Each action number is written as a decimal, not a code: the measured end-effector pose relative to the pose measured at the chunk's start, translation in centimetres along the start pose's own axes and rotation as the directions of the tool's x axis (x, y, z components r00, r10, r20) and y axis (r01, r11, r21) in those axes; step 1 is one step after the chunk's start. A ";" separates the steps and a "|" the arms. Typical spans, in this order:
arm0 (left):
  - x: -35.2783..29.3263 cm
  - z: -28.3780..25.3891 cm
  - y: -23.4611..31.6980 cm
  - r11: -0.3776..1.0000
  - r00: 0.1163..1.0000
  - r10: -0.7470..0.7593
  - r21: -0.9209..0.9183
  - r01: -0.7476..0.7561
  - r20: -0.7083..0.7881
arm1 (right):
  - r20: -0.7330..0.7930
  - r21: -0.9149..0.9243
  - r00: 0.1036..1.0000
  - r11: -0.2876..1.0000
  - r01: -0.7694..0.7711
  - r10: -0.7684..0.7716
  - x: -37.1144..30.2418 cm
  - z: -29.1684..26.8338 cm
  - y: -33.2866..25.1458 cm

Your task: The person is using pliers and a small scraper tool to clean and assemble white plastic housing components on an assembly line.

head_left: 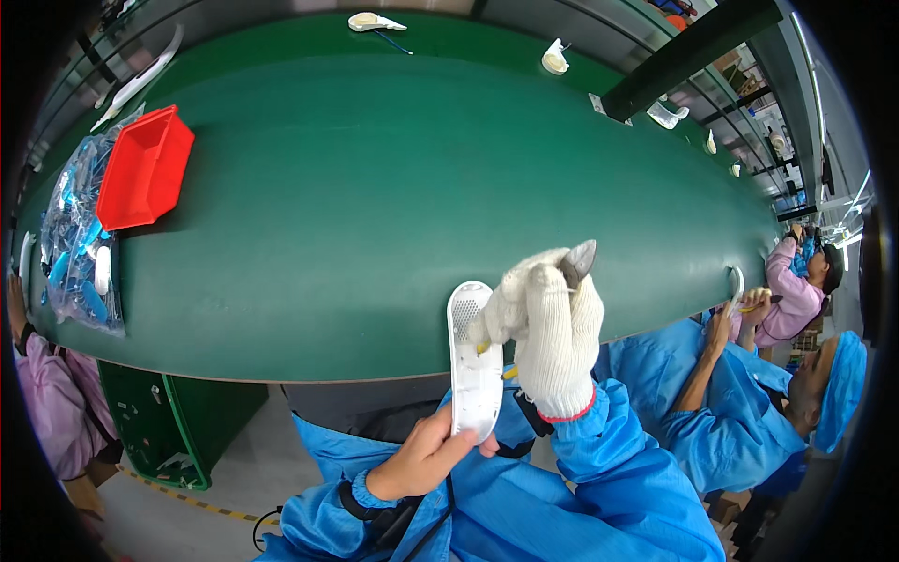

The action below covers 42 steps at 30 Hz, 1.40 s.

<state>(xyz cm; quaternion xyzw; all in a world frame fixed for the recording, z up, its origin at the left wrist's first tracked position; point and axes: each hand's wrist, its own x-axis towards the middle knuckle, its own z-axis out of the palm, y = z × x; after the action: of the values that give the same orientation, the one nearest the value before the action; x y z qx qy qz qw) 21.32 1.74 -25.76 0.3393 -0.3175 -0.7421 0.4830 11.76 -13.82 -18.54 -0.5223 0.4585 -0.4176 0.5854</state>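
A long white plastic shell with a rounded end and a grid of small holes stands nearly upright at the table's front edge. Its lower end is gripped by my bare left hand, thumb along the near side. My right hand, in a white knitted glove, is closed and meets the shell's right side. A tool with a grey pointed end sticks out above the gloved fist. Small yellow bits show below the fingers, perhaps parts of the same tool; its kind is hidden by the glove.
A red bin lies by a clear bag of blue and white parts on the green table. White curved parts sit along the far edge, near a dark post. A co-worker in blue sits close on the right.
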 end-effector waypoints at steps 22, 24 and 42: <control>3.9 2.0 0.0 0.996 0.923 0.081 0.002 -0.087 -0.376 | 0.056 0.217 0.988 0.964 -0.155 0.146 -1.4 0.6 -1.1; 4.0 1.9 -0.3 0.991 0.924 0.078 -0.073 -0.114 -0.374 | 0.035 0.231 0.985 0.957 -0.174 0.171 -1.4 0.8 -0.9; 3.8 1.6 -1.2 0.994 0.931 0.049 -0.071 -0.080 -0.362 | 0.063 0.369 0.995 0.925 -0.089 0.071 -0.4 0.8 -0.1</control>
<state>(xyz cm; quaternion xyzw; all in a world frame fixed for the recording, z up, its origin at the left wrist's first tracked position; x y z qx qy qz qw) 18.28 -1.19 -26.59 0.4380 -0.2031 -0.6640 0.5710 12.46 -13.29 -18.34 -0.3931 0.3779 -0.4596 0.7010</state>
